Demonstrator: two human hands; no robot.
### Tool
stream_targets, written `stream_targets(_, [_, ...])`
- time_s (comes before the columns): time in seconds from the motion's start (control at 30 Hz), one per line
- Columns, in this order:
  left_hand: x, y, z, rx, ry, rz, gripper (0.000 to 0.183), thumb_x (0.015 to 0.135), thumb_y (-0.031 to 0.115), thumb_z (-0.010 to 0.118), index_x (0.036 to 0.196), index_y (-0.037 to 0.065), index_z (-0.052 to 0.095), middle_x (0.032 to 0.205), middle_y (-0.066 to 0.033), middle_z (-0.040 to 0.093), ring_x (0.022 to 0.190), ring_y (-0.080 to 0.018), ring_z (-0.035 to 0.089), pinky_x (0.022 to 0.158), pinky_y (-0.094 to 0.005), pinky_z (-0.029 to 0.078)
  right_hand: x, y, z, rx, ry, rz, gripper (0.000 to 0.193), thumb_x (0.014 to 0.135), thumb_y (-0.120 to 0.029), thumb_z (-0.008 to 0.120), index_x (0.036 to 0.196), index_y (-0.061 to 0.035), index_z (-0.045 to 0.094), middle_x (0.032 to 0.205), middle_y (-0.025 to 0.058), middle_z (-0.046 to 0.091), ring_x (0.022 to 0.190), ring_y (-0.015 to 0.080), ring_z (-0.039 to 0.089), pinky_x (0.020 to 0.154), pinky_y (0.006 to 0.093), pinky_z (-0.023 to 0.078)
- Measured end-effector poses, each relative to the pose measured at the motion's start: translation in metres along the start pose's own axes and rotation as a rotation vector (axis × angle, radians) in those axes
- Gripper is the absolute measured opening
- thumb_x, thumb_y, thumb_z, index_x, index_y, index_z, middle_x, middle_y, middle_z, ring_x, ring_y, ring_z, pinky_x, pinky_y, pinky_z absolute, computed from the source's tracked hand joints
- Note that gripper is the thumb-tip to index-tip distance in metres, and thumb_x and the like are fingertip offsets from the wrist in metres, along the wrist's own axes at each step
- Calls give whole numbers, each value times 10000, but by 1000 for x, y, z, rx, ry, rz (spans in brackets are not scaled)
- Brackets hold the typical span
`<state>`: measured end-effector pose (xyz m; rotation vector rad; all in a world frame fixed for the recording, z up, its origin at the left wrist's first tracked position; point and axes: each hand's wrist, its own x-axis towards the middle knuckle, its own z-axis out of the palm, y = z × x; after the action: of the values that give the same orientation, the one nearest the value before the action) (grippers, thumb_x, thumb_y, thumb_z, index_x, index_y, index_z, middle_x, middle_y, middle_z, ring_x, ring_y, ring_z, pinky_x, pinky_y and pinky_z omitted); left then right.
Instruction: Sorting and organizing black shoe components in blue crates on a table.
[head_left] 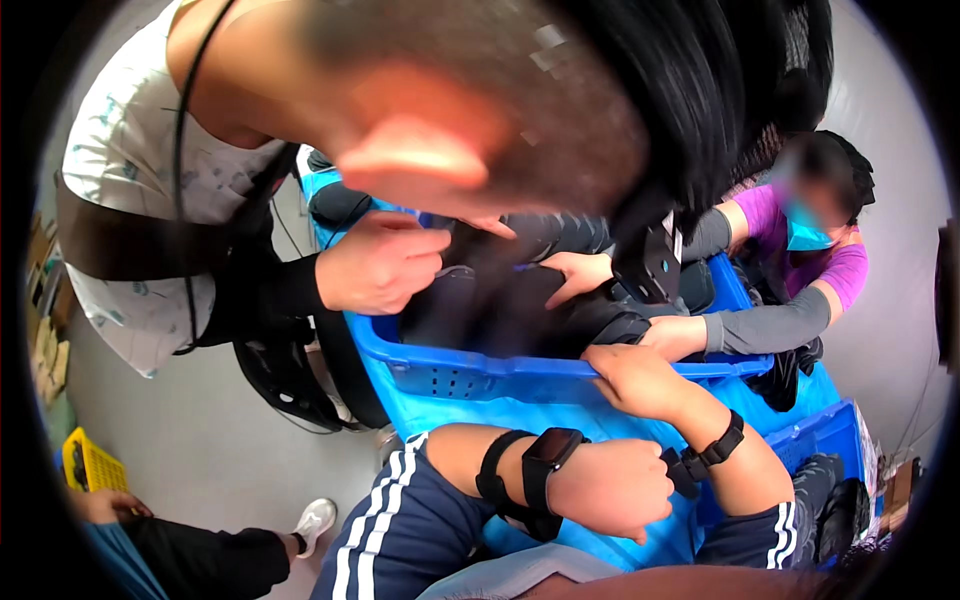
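My right hand [637,381] rests over the near rim of a blue plastic crate [480,375], gripping it with the fingers on top and the thumb at the outer side. Nearer to me, my left hand [612,492] is curled closed beside a small black device [686,470] strapped to my right wrist. Anything inside its fingers is hidden. A black square device [553,455] sits on my left wrist. Inside the crate lie black and dark grey items [440,305], partly blurred; their kind cannot be made out.
A person on the left leans over the crate, one hand [385,262] above it. Opposite, a person in purple reaches in with grey-sleeved arms [770,328]. Light blue sheeting [520,412] lies under the crate. Another blue crate [850,440] stands right; a yellow basket [95,462] stands left.
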<state>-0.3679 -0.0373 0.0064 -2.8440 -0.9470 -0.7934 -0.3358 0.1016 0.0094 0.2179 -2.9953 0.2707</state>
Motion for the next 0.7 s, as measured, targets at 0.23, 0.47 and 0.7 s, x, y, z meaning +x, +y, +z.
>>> stream_targets(0.23, [-18, -4, 13, 30, 51, 27, 322, 691, 382, 638, 643, 65, 609, 622, -38, 578, 609, -198, 566, 558, -303, 390, -6, 6, 15, -12, -71, 50, 185, 740, -114, 572, 897, -29, 521, 777, 146, 551, 749, 332, 554, 642, 404, 446])
stream_targets(0.47, [-37, -9, 34, 42, 89, 71, 323, 688, 391, 635, 649, 72, 609, 620, -37, 576, 619, -198, 569, 573, -303, 391, 17, 21, 13, 286, -374, 49, 446, 895, -381, 417, 1085, 3, 541, 1006, 180, 574, 941, 318, 552, 835, 363, 425])
stream_targets(0.7, [-16, -2, -6, 0, 347, 106, 222, 753, 291, 577, 664, 88, 560, 617, -22, 520, 617, -186, 531, 587, -297, 370, 137, 72, -10, 94, 207, 62, 203, 804, -181, 583, 931, -25, 619, 883, 148, 606, 817, 250, 581, 744, 328, 450])
